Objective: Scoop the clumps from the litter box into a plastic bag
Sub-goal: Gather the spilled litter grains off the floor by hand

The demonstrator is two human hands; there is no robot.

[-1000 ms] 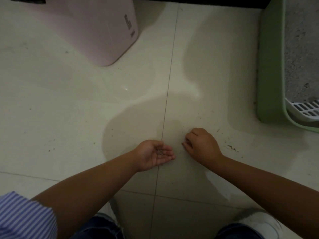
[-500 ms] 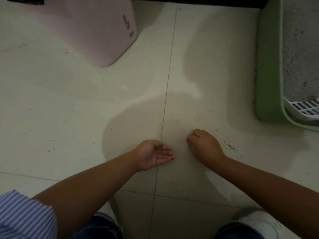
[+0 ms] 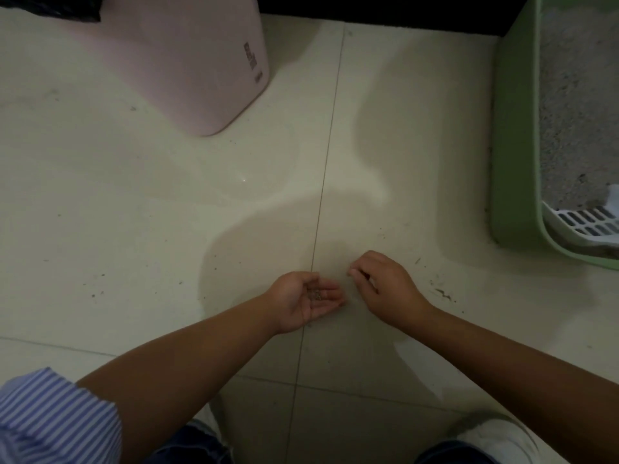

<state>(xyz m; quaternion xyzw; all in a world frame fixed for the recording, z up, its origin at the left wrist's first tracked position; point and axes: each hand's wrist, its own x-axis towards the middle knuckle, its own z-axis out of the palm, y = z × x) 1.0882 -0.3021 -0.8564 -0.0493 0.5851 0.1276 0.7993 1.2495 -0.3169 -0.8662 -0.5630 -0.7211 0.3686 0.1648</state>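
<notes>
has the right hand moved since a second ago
Yes. The right hand first slid right, away from the floor's tile seam, then came back left toward it.

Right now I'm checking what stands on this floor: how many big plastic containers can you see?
2. A pink bin stands at the upper left, and a green litter box sits along the right edge, partly cut off. Others may lie outside the view.

We see a dim, soft picture. Broad shadows spread over the floor [image 3: 134, 229], with one small glint [image 3: 244, 180]. Edges bend slightly.
</notes>
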